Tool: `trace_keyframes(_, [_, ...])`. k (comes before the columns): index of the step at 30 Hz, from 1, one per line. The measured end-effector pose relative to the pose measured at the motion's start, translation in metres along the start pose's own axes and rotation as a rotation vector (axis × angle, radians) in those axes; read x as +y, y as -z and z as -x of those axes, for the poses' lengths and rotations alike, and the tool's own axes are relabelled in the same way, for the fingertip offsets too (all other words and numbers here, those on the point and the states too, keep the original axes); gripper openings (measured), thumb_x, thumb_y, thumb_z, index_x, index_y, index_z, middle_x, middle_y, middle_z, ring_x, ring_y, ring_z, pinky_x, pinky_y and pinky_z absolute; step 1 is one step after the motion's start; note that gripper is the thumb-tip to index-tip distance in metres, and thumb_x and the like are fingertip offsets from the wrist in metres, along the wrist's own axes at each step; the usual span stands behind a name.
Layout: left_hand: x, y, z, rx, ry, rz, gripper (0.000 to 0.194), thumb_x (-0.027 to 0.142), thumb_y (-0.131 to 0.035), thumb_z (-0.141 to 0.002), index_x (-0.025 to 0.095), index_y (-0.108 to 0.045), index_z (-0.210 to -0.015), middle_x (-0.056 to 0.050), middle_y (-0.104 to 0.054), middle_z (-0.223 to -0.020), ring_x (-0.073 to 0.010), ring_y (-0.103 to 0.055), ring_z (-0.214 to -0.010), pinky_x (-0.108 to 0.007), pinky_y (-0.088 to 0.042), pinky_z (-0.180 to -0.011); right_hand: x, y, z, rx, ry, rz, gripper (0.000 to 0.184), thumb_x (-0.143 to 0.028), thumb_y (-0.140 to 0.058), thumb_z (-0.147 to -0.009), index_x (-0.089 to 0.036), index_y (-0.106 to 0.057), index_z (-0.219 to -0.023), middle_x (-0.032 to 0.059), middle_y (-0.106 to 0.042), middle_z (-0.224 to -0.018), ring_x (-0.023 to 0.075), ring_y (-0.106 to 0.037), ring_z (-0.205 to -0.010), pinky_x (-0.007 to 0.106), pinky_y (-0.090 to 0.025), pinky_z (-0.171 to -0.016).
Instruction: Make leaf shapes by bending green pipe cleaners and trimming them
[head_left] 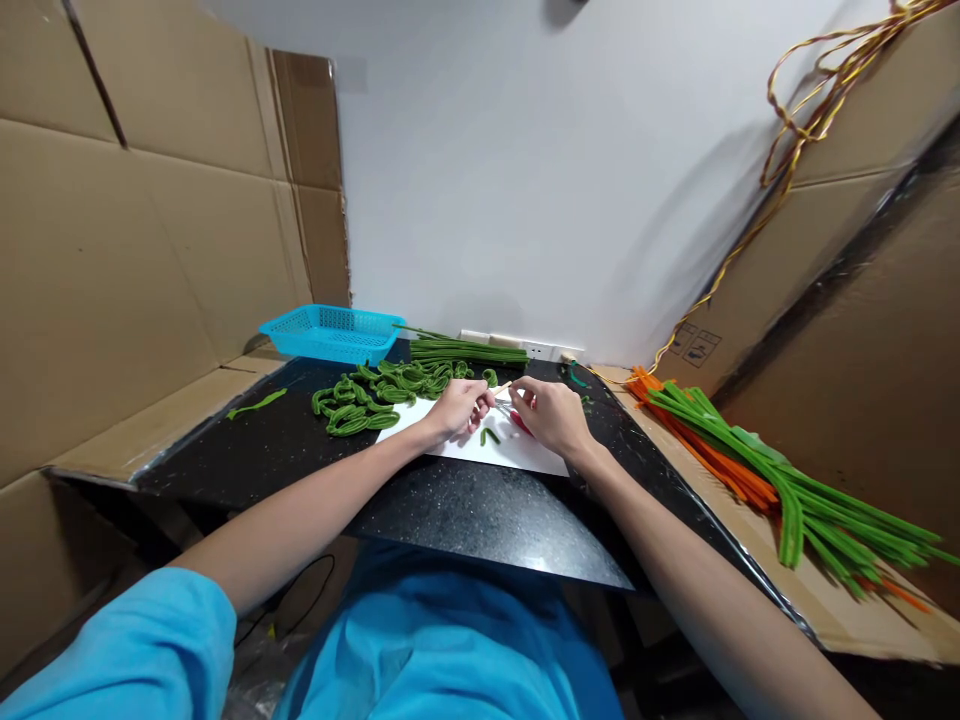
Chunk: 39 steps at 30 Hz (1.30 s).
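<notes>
Over a white sheet of paper [480, 452], my left hand [459, 408] is closed with its fingertips pinched together. Facing it, my right hand [553, 412] is also closed in a pinch. A thin pale stick [502, 388] spans the gap between the fingertips of both hands; its ends are hidden by the fingers. Scissors with red handles [520, 424] lie on the paper, partly under my right hand. Two short pieces of green pipe cleaner [490, 437] rest on the paper below the hands. Many curled green pipe cleaner loops [360, 400] are heaped left of and behind my left hand.
A blue plastic basket [330, 335] stands at the back left of the black table [480, 520]. Straight dark green pipe cleaners [469, 351] lie by the wall near a power strip [536, 350]. Bright green [795, 480] and orange pipe cleaners [709, 450] lie on cardboard at the right.
</notes>
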<state>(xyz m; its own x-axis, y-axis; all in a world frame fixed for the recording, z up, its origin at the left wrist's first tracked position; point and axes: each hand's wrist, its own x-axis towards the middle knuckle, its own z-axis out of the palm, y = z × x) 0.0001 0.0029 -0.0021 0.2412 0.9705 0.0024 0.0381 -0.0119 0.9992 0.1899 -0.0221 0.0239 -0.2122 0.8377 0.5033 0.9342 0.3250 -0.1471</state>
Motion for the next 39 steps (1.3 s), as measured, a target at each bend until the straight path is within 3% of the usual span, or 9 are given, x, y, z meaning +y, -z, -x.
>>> trace_keyframes(6, [0.007, 0.018, -0.006, 0.226, 0.006, 0.135, 0.035, 0.037, -0.066, -0.102, 0.016, -0.064, -0.13, -0.011, -0.068, -0.124, -0.0229, -0.07, -0.102, -0.042, -0.062, -0.086, 0.004, 0.001, -0.001, -0.021, -0.03, 0.028, 0.027, -0.037, -0.054, -0.101, -0.027, -0.08, -0.101, 0.0022, -0.081, -0.087, 0.0199, -0.07, -0.075, 0.028, -0.035, -0.063])
trace_keyframes(9, [0.012, 0.03, -0.007, 0.275, 0.027, 0.181, 0.035, 0.037, -0.066, -0.102, 0.016, -0.063, -0.13, -0.01, -0.068, -0.123, -0.0222, -0.07, -0.1, -0.041, -0.062, -0.084, 0.01, 0.002, -0.003, -0.013, -0.062, 0.048, 0.028, -0.036, -0.054, -0.101, -0.026, -0.079, -0.098, 0.0038, -0.08, -0.088, 0.0208, -0.07, -0.077, 0.028, -0.033, -0.061])
trace_keyframes(17, [0.01, 0.02, -0.003, 0.174, 0.039, 0.198, 0.035, 0.037, -0.066, -0.102, 0.015, -0.065, -0.13, -0.011, -0.068, -0.126, -0.0239, -0.07, -0.105, -0.044, -0.061, -0.089, 0.019, 0.0, -0.005, -0.042, -0.103, 0.074, 0.027, -0.036, -0.054, -0.101, -0.026, -0.08, -0.1, 0.0056, -0.081, -0.091, 0.0225, -0.071, -0.082, 0.028, -0.037, -0.064])
trace_keyframes(24, [0.008, 0.011, 0.0, 0.122, -0.014, 0.168, 0.036, 0.038, -0.066, -0.102, 0.016, -0.064, -0.131, -0.011, -0.067, -0.127, -0.0242, -0.07, -0.106, -0.044, -0.061, -0.089, 0.014, 0.001, -0.004, -0.154, -0.073, 0.072, 0.028, -0.038, -0.055, -0.102, -0.026, -0.08, -0.102, 0.0075, -0.081, -0.096, 0.0229, -0.072, -0.085, 0.027, -0.039, -0.068])
trace_keyframes(35, [-0.002, -0.001, 0.001, 0.04, -0.054, 0.025, 0.031, 0.035, -0.066, -0.102, 0.015, -0.065, -0.126, -0.009, -0.069, -0.119, -0.021, -0.071, -0.096, -0.039, -0.063, -0.082, 0.007, -0.004, -0.001, -0.296, 0.018, 0.061, 0.02, -0.037, -0.063, -0.097, -0.026, -0.08, -0.098, 0.0047, -0.08, -0.091, 0.0221, -0.072, -0.083, 0.026, -0.036, -0.065])
trace_keyframes(39, [-0.006, -0.004, 0.003, 0.017, -0.072, -0.022, 0.026, 0.034, -0.066, -0.103, 0.014, -0.067, -0.118, -0.006, -0.07, -0.105, -0.0157, -0.069, -0.081, -0.031, -0.061, -0.069, 0.007, -0.005, 0.0, -0.307, 0.035, 0.061, 0.018, -0.038, -0.065, -0.097, -0.026, -0.079, -0.099, 0.004, -0.079, -0.09, 0.0221, -0.072, -0.081, 0.026, -0.037, -0.066])
